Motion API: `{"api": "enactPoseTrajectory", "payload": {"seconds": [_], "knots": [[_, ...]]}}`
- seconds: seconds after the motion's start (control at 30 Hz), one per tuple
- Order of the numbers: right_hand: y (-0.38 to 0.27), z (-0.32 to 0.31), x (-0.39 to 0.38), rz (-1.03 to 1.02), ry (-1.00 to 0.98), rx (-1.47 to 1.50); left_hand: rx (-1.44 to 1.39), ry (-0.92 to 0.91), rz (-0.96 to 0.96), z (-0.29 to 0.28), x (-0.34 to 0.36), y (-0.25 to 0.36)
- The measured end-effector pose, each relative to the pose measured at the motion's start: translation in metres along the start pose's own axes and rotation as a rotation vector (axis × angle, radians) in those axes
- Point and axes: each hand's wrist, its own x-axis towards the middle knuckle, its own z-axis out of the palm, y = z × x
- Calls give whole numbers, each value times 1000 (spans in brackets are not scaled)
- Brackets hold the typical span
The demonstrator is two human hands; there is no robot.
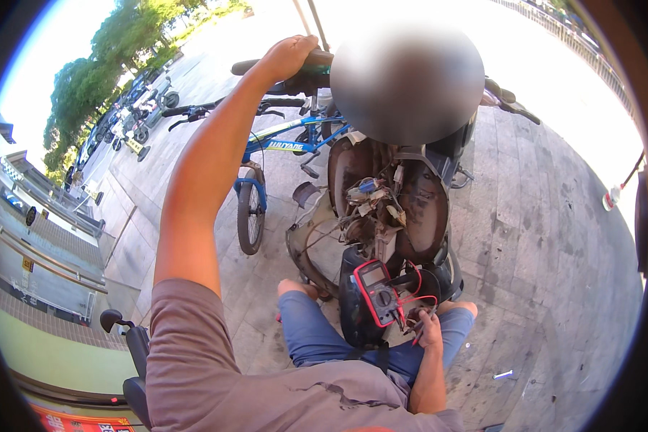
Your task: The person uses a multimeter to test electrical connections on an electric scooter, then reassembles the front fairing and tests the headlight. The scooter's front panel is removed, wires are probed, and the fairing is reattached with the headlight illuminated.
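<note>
Up at the top, my left hand [290, 57] grips a dark handlebar grip [317, 61] at the end of my outstretched arm. Low on the right, my right hand [428, 330] is closed on the multimeter's probe leads [417, 317]. Just left of it, a red-cased multimeter [374, 284] lies face up on a black part [358, 327] between my knees, red leads running from it. Beyond, the scooter's front body [425, 216] is opened up, with a tangle of wires and connectors [371, 205] exposed. A blurred area hides the part above.
A blue bicycle [250, 216] stands left of the scooter, on stone paving. A loose curved panel [299, 245] is beside the scooter. Parked two-wheelers [137, 133] line the upper left. A black mirror and seat part [137, 345] sit at lower left. A small silver object [502, 375] lies at right.
</note>
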Motion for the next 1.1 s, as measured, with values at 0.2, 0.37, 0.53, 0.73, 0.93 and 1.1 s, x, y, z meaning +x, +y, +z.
{"api": "enactPoseTrajectory", "payload": {"seconds": [0.2, 0.37, 0.53, 0.73, 0.93, 1.1], "knots": [[1, 1, 3, 7, -21, 7, -257, -9, -183, 2, -5, 3], [3, 0, 4, 4, 4, -4, -474, 30, -254, 4, -8, 8], [2, -2, 5, 10, -19, -15, -242, 3, -178, -6, -6, 15], [3, 1, 2, -33, -35, -1, 153, -237, 157, -17, 6, 47], [0, 1, 0, -29, 1, -2, 244, -7, 322, -8, -3, 59], [1, 1, -1, -37, -15, -15, 236, 100, 317, -1, -5, 57]]}}
